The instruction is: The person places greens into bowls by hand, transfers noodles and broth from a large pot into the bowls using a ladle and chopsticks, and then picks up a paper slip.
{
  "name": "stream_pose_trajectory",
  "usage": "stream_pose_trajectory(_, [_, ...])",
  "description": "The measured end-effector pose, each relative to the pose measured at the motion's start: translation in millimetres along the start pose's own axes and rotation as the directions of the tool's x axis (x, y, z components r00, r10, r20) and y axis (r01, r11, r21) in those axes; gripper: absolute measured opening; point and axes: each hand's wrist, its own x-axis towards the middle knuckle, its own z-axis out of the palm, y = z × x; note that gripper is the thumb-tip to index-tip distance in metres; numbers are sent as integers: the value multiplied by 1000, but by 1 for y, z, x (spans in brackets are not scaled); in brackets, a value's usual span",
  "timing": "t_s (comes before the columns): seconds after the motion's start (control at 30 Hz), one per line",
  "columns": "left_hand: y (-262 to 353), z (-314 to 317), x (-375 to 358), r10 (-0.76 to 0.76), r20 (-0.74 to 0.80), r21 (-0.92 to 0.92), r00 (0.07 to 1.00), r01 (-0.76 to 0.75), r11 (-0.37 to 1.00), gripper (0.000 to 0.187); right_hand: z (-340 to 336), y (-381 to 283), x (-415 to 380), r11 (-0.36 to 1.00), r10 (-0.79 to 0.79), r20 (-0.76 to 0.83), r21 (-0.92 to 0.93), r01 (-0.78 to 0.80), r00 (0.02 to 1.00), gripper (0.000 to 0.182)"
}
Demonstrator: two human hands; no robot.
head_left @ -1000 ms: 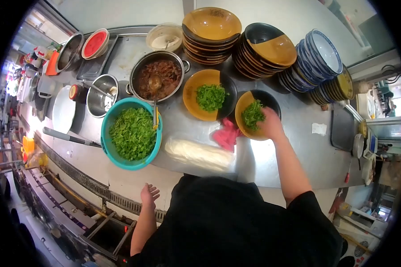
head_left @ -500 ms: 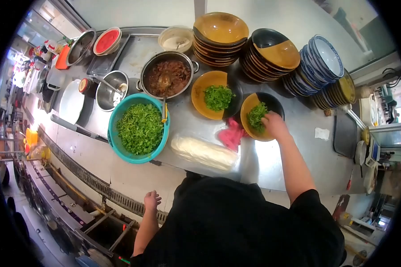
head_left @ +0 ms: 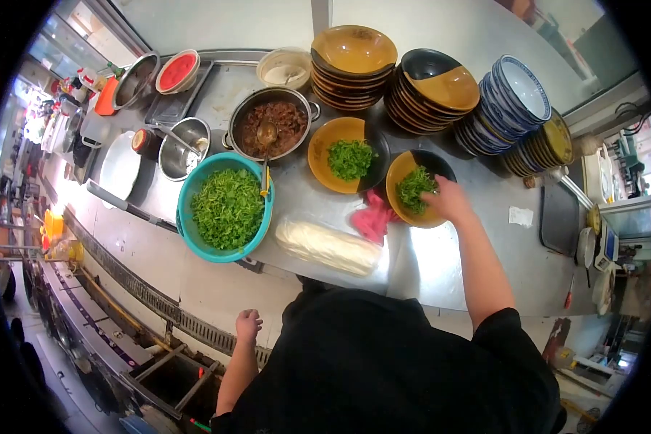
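My right hand (head_left: 450, 200) reaches into a black-and-yellow bowl (head_left: 411, 217). Its fingers are apart and touch the edge of a small heap of chopped green herbs (head_left: 415, 186) there. To the left stands a matching bowl (head_left: 325, 155) with its own heap of chopped herbs (head_left: 351, 159). A turquoise basin (head_left: 184, 217) farther left is filled with more chopped greens (head_left: 226, 206). My left hand (head_left: 248, 325) hangs below the table edge, loosely curled, thumb apart, holding nothing.
A pot of brown meat (head_left: 278, 123) with a ladle (head_left: 267, 133) stands behind the basin. Bowl stacks (head_left: 351, 83) line the back. A plastic-wrapped pale roll (head_left: 327, 247) and pink cloth (head_left: 372, 218) lie in front. A long handle (head_left: 130, 207) sticks out left of the basin.
My right hand has shifted slightly at the herbs, its fingers now at the heap's right edge and more spread. The view has moved a little; my left hand stays low.
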Motion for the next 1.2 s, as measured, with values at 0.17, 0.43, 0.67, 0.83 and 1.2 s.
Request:
stream_pose_trajectory(0.17, [-17,-1,11,3,44,84,999,-7,996,20,-46,-34,-10,932,265,-119,288,-222,957,32])
stream_pose_trajectory(0.43, [-17,24,-4,173,40,266,984,-177,947,21,-3,25,-9,998,39,-33,53,-38,999,41])
stream_pose_trajectory(0.67, [98,130,-73,560,138,203,817,-576,792,24,-2,96,-10,967,239,-440,186,-172,866,55])
stream_pose_trajectory(0.83, [186,249,-115,522,341,38,782,-566,823,30,46,187,-30,17,258,419,899,-438,871,41])
stream_pose_trajectory(1.2, [277,413,-16,245,572,-444,783,45,895,42,10,221,-140,-320,480,412,904,-283,775,36])
